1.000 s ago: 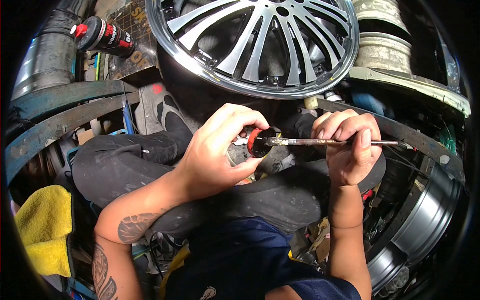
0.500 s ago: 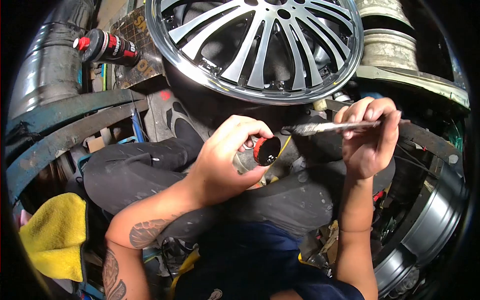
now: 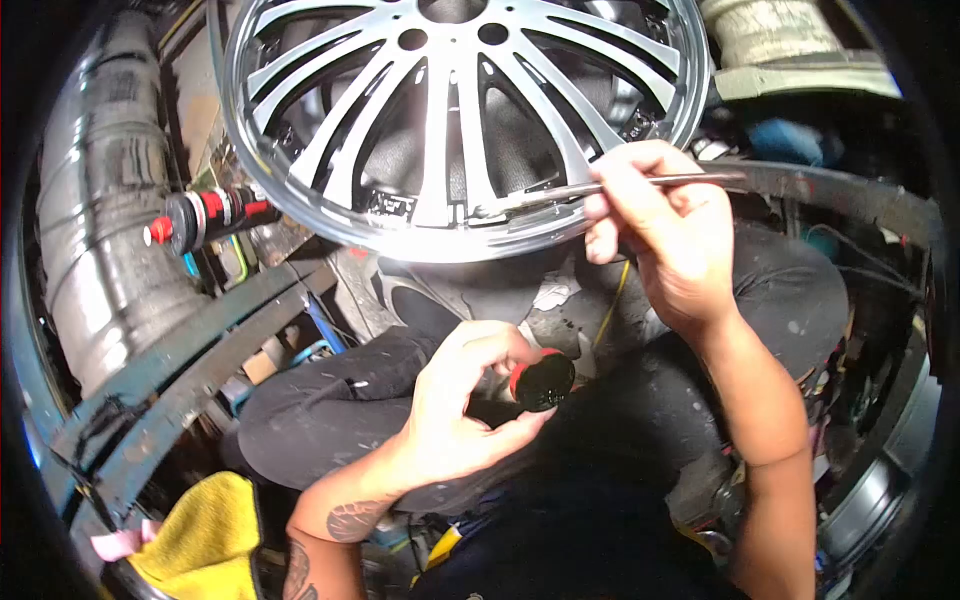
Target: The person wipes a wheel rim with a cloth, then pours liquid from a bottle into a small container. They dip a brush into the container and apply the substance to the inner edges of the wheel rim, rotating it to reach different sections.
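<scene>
A large alloy wheel with silver spokes, black recesses and a shiny rim fills the top centre. My right hand pinches a thin brush, whose tip lies over the lower spokes near the rim. Below the wheel, my left hand holds a small round red cap between thumb and fingers, its open side showing dark, glossy liquid.
A black bottle with a red tip lies left of the wheel, beside a large metal cylinder. A yellow cloth hangs at the lower left. Another wheel stands at the lower right, by a curved metal bar.
My right hand has brought the brush from beside the cap up and left onto the wheel. The cap in my left hand sits lower in view. The whole view has shifted.
</scene>
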Motion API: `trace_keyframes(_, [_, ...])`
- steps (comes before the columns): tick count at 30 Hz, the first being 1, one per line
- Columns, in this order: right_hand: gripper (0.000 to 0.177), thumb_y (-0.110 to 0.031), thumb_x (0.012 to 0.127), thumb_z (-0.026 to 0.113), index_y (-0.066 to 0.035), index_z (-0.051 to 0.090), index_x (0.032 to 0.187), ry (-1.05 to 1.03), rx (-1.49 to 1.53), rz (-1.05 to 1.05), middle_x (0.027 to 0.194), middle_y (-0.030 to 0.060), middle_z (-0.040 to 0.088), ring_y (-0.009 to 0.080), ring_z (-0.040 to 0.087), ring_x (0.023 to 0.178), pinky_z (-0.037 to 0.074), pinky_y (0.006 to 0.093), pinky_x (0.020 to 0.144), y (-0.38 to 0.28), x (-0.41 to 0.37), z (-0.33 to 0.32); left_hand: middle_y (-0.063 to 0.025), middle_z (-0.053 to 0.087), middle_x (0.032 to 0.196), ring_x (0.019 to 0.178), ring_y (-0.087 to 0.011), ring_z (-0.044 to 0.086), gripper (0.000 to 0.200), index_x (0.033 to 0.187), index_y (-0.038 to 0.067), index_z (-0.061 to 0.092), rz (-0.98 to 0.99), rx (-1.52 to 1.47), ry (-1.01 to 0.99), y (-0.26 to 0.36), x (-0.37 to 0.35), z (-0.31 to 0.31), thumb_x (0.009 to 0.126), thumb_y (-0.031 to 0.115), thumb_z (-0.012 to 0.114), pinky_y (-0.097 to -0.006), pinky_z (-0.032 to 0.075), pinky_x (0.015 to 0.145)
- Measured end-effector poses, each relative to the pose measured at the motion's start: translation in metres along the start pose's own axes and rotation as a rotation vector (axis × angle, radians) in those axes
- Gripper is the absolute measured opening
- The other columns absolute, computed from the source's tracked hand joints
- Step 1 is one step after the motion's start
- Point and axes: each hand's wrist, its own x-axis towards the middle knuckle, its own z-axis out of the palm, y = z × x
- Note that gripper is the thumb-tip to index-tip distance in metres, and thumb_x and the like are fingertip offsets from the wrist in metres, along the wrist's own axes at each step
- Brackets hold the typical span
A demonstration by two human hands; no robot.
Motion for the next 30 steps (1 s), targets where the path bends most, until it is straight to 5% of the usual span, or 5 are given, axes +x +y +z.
trace_keyframes(11, [0.016, -0.017, 0.1, 0.064, -0.001, 0.061, 0.101, -0.019, -0.002, 0.063, 0.081, 0.0072, 0.067, 0.0084, 0.062, 0.06, 0.053, 0.0218, 0.052, 0.023, 0.006, 0.004, -0.0123, 0.061, 0.107, 0.099, -0.0235, 0.061, 0.052, 0.111, 0.004, 0.061, -0.126, -0.062, -0.001, 0.001, 0.004, 0.009, 0.067, 0.004, 0.088, -0.0343, 0.052, 0.086])
trace_keyframes(30, [0.016, -0.017, 0.099, 0.066, -0.002, 0.062, 0.102, -0.047, -0.311, -0.08, 0.078, 0.0009, 0.062, 0.0059, 0.062, 0.064, 0.051, 0.0215, 0.057, 0.026, 0.004, 0.004, -0.0137, 0.059, 0.111, 0.103, -0.0235, 0.061, 0.054, 0.114, 0.003, 0.06, -0.217, -0.187, -0.034, -0.002, 0.006, 0.016, 0.068, 0.004, 0.088, -0.0351, 0.052, 0.089])
